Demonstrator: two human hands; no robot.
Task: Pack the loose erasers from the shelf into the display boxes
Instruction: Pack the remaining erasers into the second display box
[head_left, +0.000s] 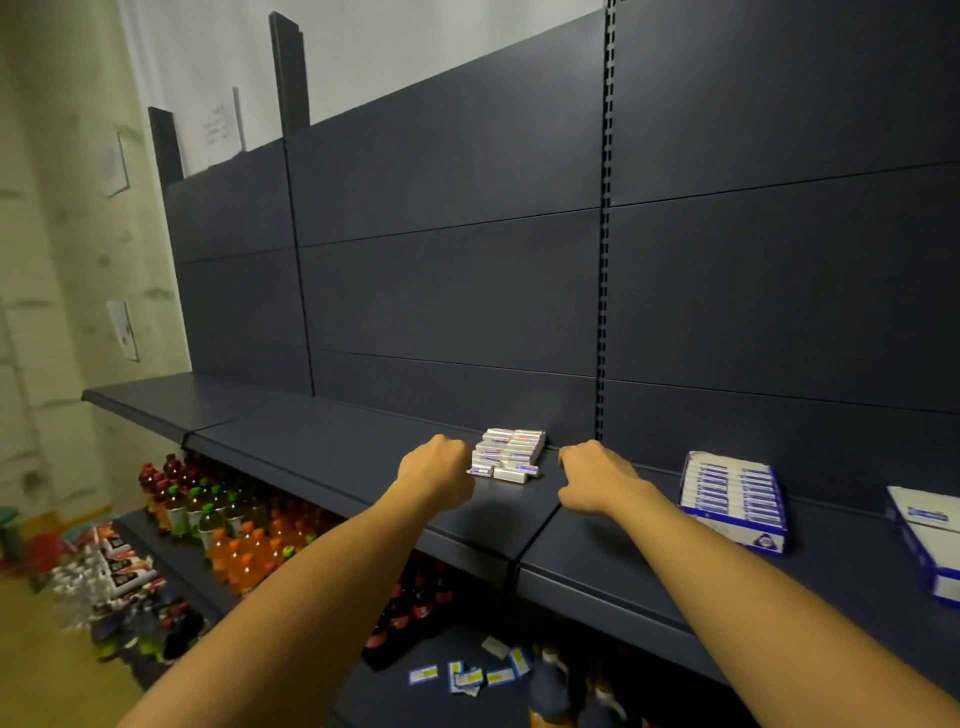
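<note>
At centre frame, a left hand (435, 470) and right hand (597, 480), fingers curled and seemingly empty, flank stacked small white paper-sleeved erasers (508, 453) on the dark metal shelf (332, 457): light, firm, likely best pinched by their long sides.

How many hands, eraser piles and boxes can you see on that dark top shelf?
Hands: 2, the left hand and the right hand
Piles of loose erasers: 1
Display boxes: 2, the full box and the edge box
Total: 5
</note>
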